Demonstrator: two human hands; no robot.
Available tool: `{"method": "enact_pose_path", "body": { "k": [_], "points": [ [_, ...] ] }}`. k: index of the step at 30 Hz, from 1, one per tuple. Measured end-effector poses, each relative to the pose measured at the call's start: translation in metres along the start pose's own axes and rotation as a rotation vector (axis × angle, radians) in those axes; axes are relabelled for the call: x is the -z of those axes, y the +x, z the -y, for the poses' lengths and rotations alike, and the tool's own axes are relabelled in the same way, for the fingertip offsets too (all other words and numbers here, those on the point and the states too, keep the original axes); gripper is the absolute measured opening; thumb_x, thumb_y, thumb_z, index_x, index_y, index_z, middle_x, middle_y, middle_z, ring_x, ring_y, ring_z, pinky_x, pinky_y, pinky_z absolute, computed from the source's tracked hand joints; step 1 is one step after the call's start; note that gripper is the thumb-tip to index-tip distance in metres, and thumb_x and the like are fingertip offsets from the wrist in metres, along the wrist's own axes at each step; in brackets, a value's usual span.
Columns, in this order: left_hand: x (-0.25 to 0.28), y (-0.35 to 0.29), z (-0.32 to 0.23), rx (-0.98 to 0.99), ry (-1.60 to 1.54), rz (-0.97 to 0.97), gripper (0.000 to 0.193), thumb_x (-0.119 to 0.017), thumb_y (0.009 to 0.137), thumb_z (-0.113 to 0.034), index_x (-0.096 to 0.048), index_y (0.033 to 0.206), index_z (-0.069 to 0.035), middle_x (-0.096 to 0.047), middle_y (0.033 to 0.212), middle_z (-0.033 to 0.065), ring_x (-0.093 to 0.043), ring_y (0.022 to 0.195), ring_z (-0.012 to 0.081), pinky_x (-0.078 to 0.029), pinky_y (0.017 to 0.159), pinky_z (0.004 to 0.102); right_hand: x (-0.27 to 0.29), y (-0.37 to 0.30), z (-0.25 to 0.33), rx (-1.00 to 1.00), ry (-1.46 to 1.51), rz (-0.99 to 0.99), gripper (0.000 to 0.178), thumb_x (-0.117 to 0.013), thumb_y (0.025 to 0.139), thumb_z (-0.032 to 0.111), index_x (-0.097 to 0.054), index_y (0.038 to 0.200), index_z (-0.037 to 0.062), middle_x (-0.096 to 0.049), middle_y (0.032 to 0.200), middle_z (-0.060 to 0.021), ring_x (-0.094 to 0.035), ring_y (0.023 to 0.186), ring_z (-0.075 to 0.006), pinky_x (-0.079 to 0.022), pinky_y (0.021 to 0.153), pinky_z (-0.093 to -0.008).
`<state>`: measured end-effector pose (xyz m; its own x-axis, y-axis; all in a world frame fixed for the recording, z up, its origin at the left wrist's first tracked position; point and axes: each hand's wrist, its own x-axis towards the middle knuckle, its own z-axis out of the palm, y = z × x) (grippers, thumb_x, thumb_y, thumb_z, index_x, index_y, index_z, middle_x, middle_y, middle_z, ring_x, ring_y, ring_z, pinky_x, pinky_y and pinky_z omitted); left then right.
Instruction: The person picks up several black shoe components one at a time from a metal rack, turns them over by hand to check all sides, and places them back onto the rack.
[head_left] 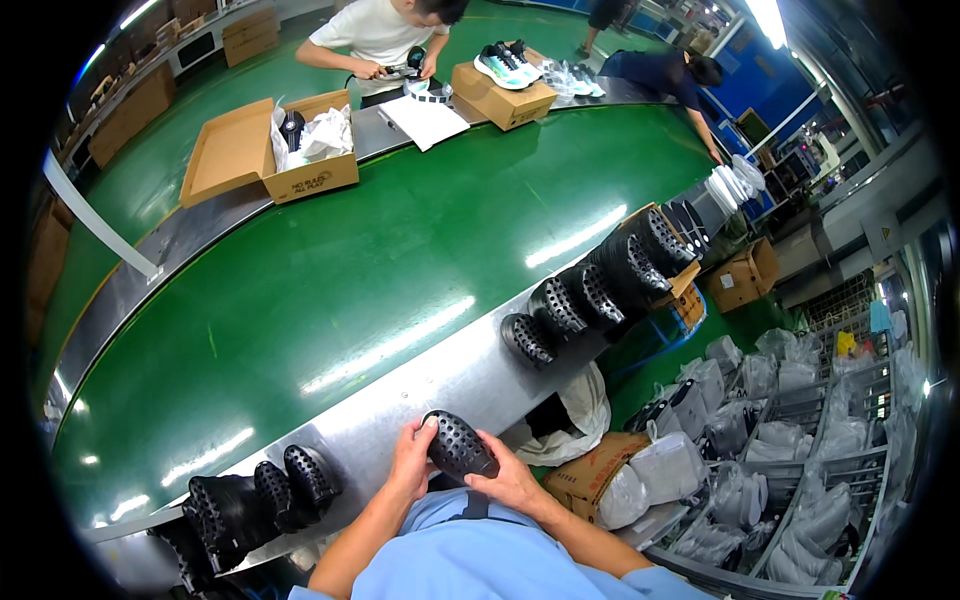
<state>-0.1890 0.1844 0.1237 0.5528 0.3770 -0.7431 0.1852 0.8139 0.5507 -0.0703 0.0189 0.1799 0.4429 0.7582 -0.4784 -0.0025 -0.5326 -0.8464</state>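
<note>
A black clog (462, 447) with round holes across its upper is held between my two hands, close in front of my body. My left hand (411, 456) grips its left side, the thumb near the upper edge. On the other side, my right hand (511, 477) has its fingers closed round the lower right end. Beneath the shoe runs a metal ledge (400, 400). More black clogs (557, 307) stand in a row on that ledge to the right, and another group of black clogs (273, 494) stands to the left.
A green conveyor belt (330, 290) lies beyond the ledge. Across it are an open shoe box (312, 180), a carton bearing sneakers (505, 102), and a person (385, 50) holding a tool. At right, racks (800, 480) hold bagged items; another person (660, 75) reaches over the belt's far end.
</note>
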Motion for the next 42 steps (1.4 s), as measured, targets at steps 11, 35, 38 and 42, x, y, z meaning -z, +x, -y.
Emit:
{"method": "enact_pose_path", "body": {
  "k": [11,35,38,42],
  "points": [
    [0.005,-0.01,0.025,-0.088,0.111,0.03,0.049,-0.068,0.098,-0.035,-0.059,0.14,-0.011,-0.065,0.121,0.0068,-0.066,0.104,0.0211,-0.061,0.076,0.0458,0.02,-0.013,-0.023,0.142,-0.235,0.008,0.092,-0.08,0.081,0.029,-0.036,0.158,0.0024,-0.05,0.147,-0.0282,-0.052,0.136,-0.0407,-0.042,0.115,-0.0432],
    [-0.057,-0.081,0.132,-0.208,-0.134,-0.376,0.062,-0.079,0.093,-0.032,-0.054,0.143,-0.004,-0.067,0.117,0.0116,-0.07,0.095,0.0208,-0.061,0.062,0.0367,0.09,-0.024,-0.069,0.282,-0.248,0.472,0.096,-0.087,0.081,0.044,-0.042,0.154,0.0009,-0.054,0.148,-0.0224,-0.053,0.138,-0.0313,-0.042,0.116,-0.04],
    [-0.042,-0.094,0.136,-0.221,-0.092,-0.406,0.061,-0.079,0.092,-0.037,-0.058,0.139,-0.005,-0.068,0.114,0.0101,-0.069,0.095,0.02,-0.06,0.063,0.0351,0.075,-0.027,-0.061,0.166,-0.201,0.573,0.103,-0.091,0.078,0.04,-0.037,0.157,0.001,-0.052,0.148,-0.0211,-0.052,0.137,-0.0284,-0.04,0.116,-0.0388],
    [-0.016,-0.119,0.142,-0.259,-0.118,-0.395,0.06,-0.078,0.093,-0.039,-0.058,0.138,-0.005,-0.069,0.111,0.0088,-0.068,0.094,0.0178,-0.057,0.06,0.0305,0.044,-0.036,-0.049,0.088,-0.001,0.659,0.099,-0.086,0.083,0.035,-0.033,0.158,-0.0019,-0.05,0.149,-0.0194,-0.049,0.138,-0.027,-0.036,0.117,-0.0389]
  ]
}}
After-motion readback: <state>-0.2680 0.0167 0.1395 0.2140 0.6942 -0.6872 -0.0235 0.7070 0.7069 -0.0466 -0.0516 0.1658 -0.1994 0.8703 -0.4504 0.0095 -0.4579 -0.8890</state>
